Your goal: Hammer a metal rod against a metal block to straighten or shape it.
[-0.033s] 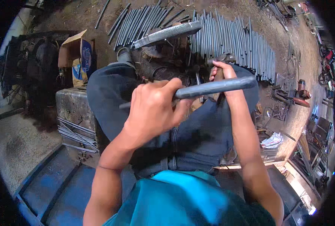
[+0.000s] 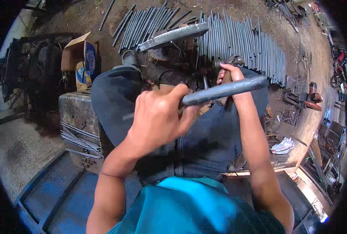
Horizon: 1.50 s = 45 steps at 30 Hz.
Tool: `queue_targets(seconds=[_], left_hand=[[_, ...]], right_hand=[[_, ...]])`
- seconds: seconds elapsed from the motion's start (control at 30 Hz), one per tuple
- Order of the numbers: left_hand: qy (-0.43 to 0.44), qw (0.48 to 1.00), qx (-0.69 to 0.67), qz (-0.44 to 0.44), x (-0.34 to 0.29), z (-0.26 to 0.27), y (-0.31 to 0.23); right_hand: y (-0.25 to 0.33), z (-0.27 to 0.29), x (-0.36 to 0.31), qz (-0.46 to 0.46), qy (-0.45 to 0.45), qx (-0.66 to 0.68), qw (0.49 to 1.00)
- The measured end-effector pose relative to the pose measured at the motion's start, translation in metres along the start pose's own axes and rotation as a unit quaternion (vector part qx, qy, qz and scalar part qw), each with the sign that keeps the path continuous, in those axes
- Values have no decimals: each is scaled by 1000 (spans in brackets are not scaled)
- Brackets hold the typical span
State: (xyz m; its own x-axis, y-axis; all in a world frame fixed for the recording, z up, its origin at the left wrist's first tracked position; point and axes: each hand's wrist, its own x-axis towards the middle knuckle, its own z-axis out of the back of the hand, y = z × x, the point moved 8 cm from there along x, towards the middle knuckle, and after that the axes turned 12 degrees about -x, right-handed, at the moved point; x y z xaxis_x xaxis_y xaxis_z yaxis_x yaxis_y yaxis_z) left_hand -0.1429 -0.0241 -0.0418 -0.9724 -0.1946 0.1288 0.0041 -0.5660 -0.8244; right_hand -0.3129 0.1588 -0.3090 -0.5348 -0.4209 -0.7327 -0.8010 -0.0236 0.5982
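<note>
My left hand (image 2: pixel 160 117) is closed around a grey metal rod (image 2: pixel 226 92), raised over my lap. The rod's long end points right, passing in front of my right wrist, and a blurred short end sticks out left of the fist. My right hand (image 2: pixel 231 75) is wrapped round the handle of a hammer, with its steel head (image 2: pixel 232 60) just beyond the fingers. Between my knees stands an anvil-like metal bar (image 2: pixel 173 36) with a bright worn top, lying slantwise on a dark base. The rod is apart from the bar and from the hammer head.
Rows of grey rods (image 2: pixel 239 43) lie on the ground beyond the bar, with another batch (image 2: pixel 148 25) to their left. At left, an open cardboard box (image 2: pixel 74 58) stands behind a metal block (image 2: pixel 78 105) carrying several thin rods (image 2: pixel 80 138). Scrap and a grinder-like tool (image 2: pixel 313 97) lie at right.
The rod has shifted very slightly, its right end a little higher and further right. Both hands keep their hold, and the hammer stays in place.
</note>
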Motion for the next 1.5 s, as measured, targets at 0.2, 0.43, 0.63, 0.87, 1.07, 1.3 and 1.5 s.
queue_targets(seconds=[0.2,0.43,0.63,0.87,1.07,1.3,1.5], left_hand=[[115,960,-210,145,-16,-6,-20],[226,695,-551,402,-91,-51,-16],[261,600,-637,406,-119,-63,-25],[205,645,-600,426,-117,-58,-18],[200,703,-555,398,-112,-50,-17],[184,786,-484,337,-100,-42,-25],[161,900,-311,261,-90,-30,-28]], right_hand=[[-6,-7,-12,-73,-28,15,997],[9,-20,-23,-33,-32,-10,999],[7,-15,-23,-48,-26,-13,998],[7,-14,-19,-36,-27,-21,999],[4,-9,-16,-43,-22,-21,999],[10,-8,-16,-17,-35,-41,998],[7,-7,-15,-32,-30,-45,998]])
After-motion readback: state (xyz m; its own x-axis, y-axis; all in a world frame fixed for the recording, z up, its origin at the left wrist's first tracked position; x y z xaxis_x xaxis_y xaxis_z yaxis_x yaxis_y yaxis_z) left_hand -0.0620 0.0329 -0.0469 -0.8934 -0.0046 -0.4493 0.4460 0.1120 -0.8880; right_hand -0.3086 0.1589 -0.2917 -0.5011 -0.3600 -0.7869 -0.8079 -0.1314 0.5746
